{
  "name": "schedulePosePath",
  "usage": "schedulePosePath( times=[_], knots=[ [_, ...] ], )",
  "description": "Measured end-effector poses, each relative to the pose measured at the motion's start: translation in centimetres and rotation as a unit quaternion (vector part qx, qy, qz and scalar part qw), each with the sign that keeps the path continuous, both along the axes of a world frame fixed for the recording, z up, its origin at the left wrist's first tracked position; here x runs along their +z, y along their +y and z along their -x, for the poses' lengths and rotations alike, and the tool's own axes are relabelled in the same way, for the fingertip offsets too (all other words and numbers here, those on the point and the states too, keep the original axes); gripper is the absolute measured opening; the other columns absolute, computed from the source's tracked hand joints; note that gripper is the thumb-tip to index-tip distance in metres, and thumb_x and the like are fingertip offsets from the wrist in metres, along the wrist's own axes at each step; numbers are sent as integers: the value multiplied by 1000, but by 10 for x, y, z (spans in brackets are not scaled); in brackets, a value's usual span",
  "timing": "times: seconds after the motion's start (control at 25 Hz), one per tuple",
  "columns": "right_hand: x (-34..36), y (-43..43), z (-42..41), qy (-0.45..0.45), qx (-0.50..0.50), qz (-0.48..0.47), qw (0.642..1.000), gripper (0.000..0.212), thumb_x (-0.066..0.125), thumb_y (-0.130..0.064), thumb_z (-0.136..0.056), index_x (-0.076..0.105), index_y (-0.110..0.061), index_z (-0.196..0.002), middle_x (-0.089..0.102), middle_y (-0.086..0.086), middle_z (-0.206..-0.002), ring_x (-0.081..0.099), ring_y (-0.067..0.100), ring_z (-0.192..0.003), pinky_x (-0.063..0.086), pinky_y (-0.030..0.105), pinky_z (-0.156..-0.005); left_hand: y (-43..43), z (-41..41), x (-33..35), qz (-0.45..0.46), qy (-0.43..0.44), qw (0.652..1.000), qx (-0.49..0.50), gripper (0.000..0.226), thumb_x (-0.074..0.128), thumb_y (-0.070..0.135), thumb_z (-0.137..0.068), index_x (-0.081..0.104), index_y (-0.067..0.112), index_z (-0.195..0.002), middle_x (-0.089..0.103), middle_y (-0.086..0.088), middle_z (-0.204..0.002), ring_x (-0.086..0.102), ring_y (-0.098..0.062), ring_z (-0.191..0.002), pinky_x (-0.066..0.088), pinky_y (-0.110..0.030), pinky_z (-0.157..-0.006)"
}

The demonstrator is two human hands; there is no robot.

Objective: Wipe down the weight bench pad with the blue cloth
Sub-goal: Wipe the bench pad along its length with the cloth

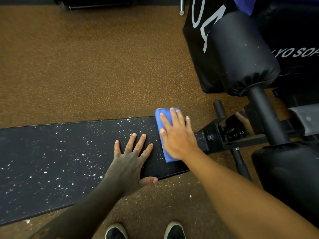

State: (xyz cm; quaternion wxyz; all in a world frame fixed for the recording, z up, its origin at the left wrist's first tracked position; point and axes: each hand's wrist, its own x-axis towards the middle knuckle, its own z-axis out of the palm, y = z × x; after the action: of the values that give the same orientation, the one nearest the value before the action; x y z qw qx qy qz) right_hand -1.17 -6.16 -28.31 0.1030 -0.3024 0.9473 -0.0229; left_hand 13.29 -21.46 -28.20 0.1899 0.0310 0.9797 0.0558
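Observation:
The long black bench pad [60,161] runs from the left edge to the centre and is speckled with white dust. A folded blue cloth [161,121] lies across the pad's right end. My right hand [177,135] presses flat on the cloth, fingers spread and pointing away from me. Just left of it my left hand [133,163] rests flat on the bare pad with fingers apart, its thumb hooked over the pad's near edge. The cloth's middle is hidden under my right hand.
The black metal bench frame [229,135] with an adjustment bracket continues to the right. Black foam roller pads [241,54] and a black cushion with white lettering stand at the upper right. Brown speckled rubber floor [86,66] surrounds the bench. My shoes [174,230] show at the bottom.

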Motion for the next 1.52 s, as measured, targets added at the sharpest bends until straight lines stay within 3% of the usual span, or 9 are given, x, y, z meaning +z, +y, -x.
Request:
schedulePosePath(
  times=[0.08, 0.24, 0.36, 0.52, 0.68, 1.08, 1.28, 1.4, 1.52],
  knots=[
    [2, -7, 16, -13, -35, -2, 999, 57, 23, -40, -101, 11, -25, -155, -1, 10, -164, -1, 33, -150, 10, 59, -118, 0, 0, 0, 3, 6, 1000, -1, 107, 22, 95, -76, 15, 26, -157, -2, -9, -167, -2, -34, -153, 15, -75, -113],
    [-3, -14, 2, -7, 14, -16, 1000, 57, 26, -39, -101, 13, -26, -155, 6, 10, -164, 5, 36, -149, 15, 61, -116, -1, -2, -5, -7, 13, 1000, 3, 108, 21, 95, -75, -2, 28, -157, -21, -6, -164, -18, -31, -151, -1, -72, -116],
    [-6, 9, -17, 21, 68, -25, 997, 61, 24, -41, -96, 17, -24, -154, 8, 12, -164, 8, 36, -149, 17, 59, -116, -1, -3, -3, -2, 14, 1000, 7, 110, 20, 96, -75, 7, 25, -158, -12, -8, -166, -11, -32, -152, 4, -73, -115],
    [-5, -1, -14, -1, -6, -9, 1000, 62, 28, -41, -99, 11, -21, -155, 0, 10, -165, 0, 34, -150, 15, 57, -118, -2, -2, -5, -7, 22, 1000, 4, 113, 22, 97, -74, 4, 22, -157, -13, -7, -165, -13, -31, -152, 0, -71, -116],
    [-8, 8, -29, -1, 52, 10, 999, 61, 30, -38, -98, 16, -23, -155, 3, 6, -165, 2, 31, -151, 15, 55, -119, -2, -2, -4, -8, 27, 1000, 3, 114, 22, 97, -74, 10, 20, -157, -4, -8, -167, -7, -31, -153, 3, -71, -116],
    [-3, 3, -46, 3, -13, 1, 1000, 64, 26, -40, -98, 4, -21, -155, -2, 13, -164, -4, 35, -150, 13, 58, -118, -2, -2, -5, -8, 19, 1000, 5, 115, 22, 97, -74, 10, 17, -156, -4, -8, -166, -4, -32, -153, 8, -73, -115],
    [-2, -25, -11, 1, -60, 17, 998, 62, 29, -37, -101, 2, -22, -155, -6, 14, -164, -7, 35, -150, 10, 57, -119, -2, -2, -7, -10, 23, 1000, 7, 115, 20, 97, -73, -14, 22, -152, -25, -6, -162, -24, -29, -150, -7, -68, -117],
    [-6, -19, -34, 17, -9, 6, 1000, 62, 30, -37, -100, 7, -19, -155, 0, 9, -165, -3, 31, -151, 9, 59, -118, -3, -5, -4, 4, 40, 999, 10, 115, 17, 97, -74, 1, 17, -156, -11, -10, -165, -12, -31, -152, -2, -69, -116],
    [-5, -16, -14, -7, -104, 11, 995, 62, 24, -39, -100, 4, -18, -155, -2, 9, -165, -3, 33, -150, 8, 58, -119, -6, -8, -6, 7, 37, 999, 2, 115, 17, 97, -74, 11, 17, -157, -3, -11, -166, -6, -32, -153, 3, -72, -116]
  ],
)
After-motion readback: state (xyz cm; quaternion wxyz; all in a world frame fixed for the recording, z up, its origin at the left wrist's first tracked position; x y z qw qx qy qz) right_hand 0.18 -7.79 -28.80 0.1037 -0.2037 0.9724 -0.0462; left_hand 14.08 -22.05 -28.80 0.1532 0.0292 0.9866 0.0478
